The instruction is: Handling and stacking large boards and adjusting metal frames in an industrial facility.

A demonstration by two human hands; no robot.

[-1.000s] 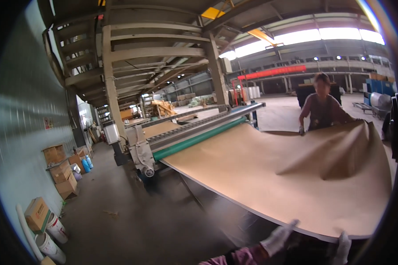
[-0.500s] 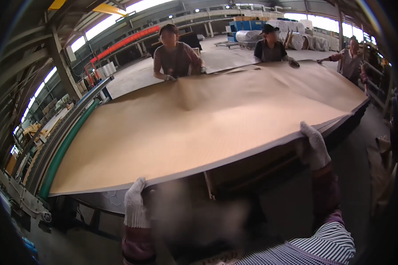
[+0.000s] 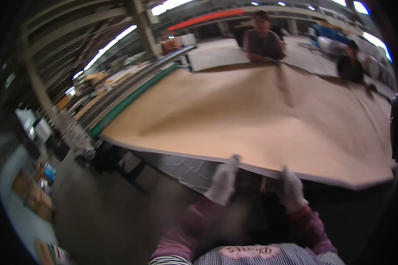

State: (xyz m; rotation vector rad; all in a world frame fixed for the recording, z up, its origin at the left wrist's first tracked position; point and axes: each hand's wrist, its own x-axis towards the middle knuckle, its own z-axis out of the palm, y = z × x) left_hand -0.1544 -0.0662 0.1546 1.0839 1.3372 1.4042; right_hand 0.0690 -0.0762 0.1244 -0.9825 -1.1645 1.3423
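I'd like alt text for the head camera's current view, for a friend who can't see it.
A person's gloved left hand and right hand hold the near edge of a wide, rippled tan sheet, which reaches a green roller on the left. Across it are two co-workers, slightly blurred.

Factory hall | green machine roller | tall column | red overhead beam

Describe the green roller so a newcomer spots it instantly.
Find the broad tan sheet across the middle. Along its left end runs a long grey machine. The roller lies nearest the sheet, solid green against dull metal.
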